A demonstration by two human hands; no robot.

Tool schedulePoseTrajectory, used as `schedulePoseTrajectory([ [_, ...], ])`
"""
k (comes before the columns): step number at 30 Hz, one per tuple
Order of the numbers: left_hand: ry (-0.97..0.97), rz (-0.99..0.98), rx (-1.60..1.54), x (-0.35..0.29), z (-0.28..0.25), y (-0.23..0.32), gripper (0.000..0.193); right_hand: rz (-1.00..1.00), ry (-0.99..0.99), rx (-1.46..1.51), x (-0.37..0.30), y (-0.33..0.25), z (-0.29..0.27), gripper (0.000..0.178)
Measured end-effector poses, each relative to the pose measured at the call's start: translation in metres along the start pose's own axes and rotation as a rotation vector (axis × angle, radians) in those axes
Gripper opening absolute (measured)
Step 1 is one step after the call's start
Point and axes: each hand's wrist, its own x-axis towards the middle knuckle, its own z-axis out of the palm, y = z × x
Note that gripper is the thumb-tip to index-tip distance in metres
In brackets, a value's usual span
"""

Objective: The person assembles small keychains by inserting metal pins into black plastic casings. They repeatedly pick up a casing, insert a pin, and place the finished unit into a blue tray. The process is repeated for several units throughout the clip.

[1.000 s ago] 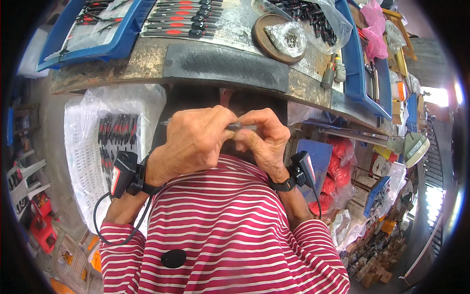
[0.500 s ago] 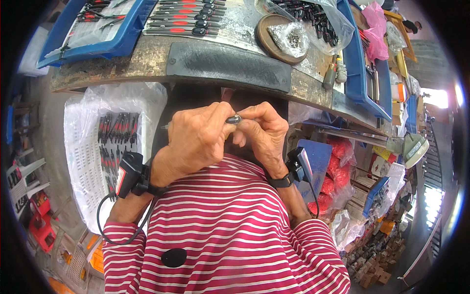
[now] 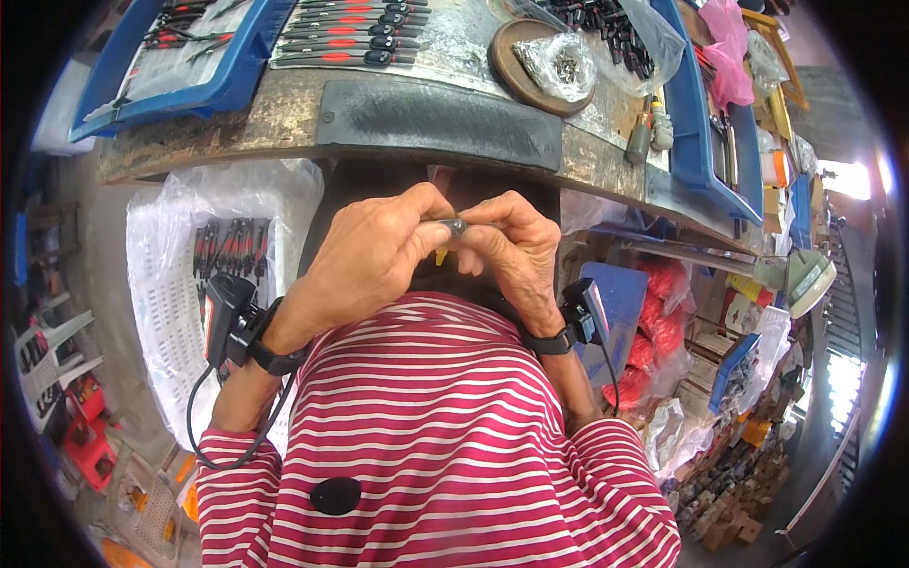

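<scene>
Since the frame half a second ago, the left hand [image 3: 365,246] has rolled flatter and its wrist has drawn left, so the thin shaft that stuck out on its left no longer shows, while the right hand [image 3: 519,251] has barely shifted. Between them, over the lap, is a small dark part [image 3: 457,227] with a rounded, shiny end; the left thumb and forefinger are clamped on its left side, and the right fingers pinch close at its right. A bit of yellow [image 3: 441,257] shows just beneath, too hidden to identify. To work well here, it seems best to keep the left pinch firm and make fine moves with the right fingertips, both ends in line, since so small a piece could slip down into the lap. Beyond the hands runs the near edge of the surface [image 3: 275,118], faced with a black strip [image 3: 440,123]; the knuckles are apart from it, with a modest gap. Room to the left is bounded by a white basket [image 3: 151,284], where the looping wrist cable [image 3: 194,417] could catch; on the right, a blue panel [image 3: 615,312] stands beyond the wrist, leaving some space for the elbow.
</scene>
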Motion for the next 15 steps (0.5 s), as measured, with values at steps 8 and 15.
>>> schedulePoseTrajectory([
  [8, -0.132, -0.278, -0.289, 0.0025, -0.0039, 0.0028, 0.022, -0.003, -0.037, -0.093, -0.0013, 0.0011, 0.0002, 0.005],
  [15, -0.173, -0.312, -0.415, 0.0038, -0.0046, 0.0054, 0.021, 0.0, -0.06, -0.118, -0.0018, -0.0008, 0.001, 0.005],
])
